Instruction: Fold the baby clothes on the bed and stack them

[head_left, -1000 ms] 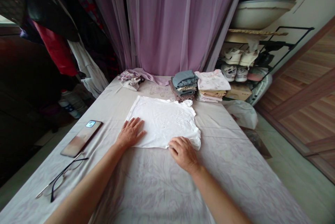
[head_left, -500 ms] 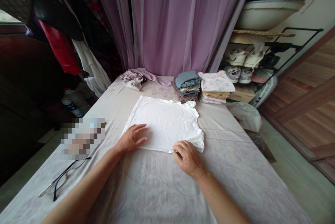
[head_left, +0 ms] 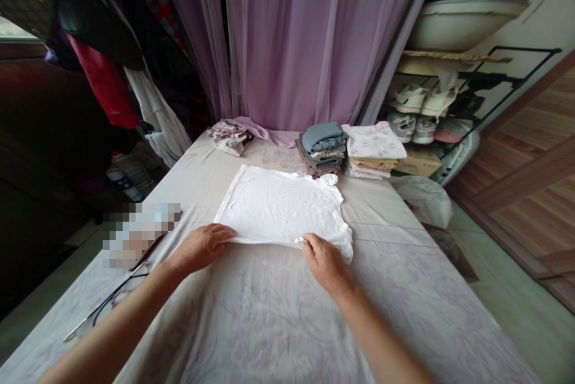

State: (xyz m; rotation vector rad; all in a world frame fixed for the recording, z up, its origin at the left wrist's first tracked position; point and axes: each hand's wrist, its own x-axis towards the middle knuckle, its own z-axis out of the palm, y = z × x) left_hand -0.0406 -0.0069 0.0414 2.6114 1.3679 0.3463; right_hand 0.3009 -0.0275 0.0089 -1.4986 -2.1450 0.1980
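Observation:
A white shirt (head_left: 283, 207) lies spread sideways on the bed-like surface, its ruffled sleeve and neck end toward the right. My left hand (head_left: 204, 245) is closed on the near left corner of the shirt, its fingertips partly hidden by the hand. My right hand (head_left: 324, 261) pinches the near edge farther right, by the bunched sleeve. Between the two hands the near edge runs nearly straight and looks slightly lifted.
Behind the shirt stand a stack of dark folded clothes (head_left: 323, 150) and a stack of light folded clothes (head_left: 375, 147). A crumpled patterned garment (head_left: 229, 135) lies at the far left. Eyeglasses (head_left: 105, 306) and a blurred-out flat object (head_left: 141, 234) are near my left arm.
My left hand has gone from lying spread on the shirt to gripping its near left corner. The near edge is drawn up and folded slightly away from me, my right hand still pinching it.

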